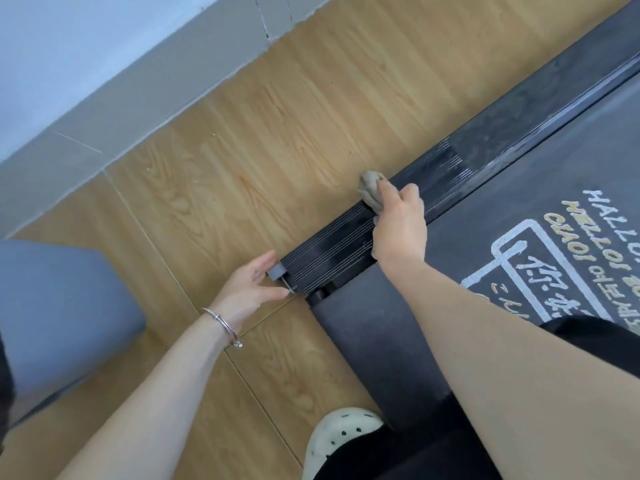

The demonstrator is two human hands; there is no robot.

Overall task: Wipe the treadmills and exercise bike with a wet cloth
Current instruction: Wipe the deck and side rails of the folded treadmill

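Cloth (372, 194), grey-beige and bunched soft, is sitting mid-frame on the treadmill (519, 237)'s ribbed black side rail (332, 251); right hand (398, 226) is gripping it closed and pressing down, likely so the wad works into the grooves. Left hand (249, 289), fingers straight, holding nothing, is touching the rail's grey end cap (277, 271) centre-left, probably bracing. Matte printed belt lower right, glossy wood-grain floor (277, 133) beyond.

Light wood-grain plank floor (277, 109), thin dark seams between planks. Grey baseboard band (114, 105) along floor edge, cracked near top centre. Pale blue-white wall (69, 36) above band. Blue-grey padded furniture (59, 313) at left, rounded corner, standing on floor. Soft, even daylight, no hard shadows.
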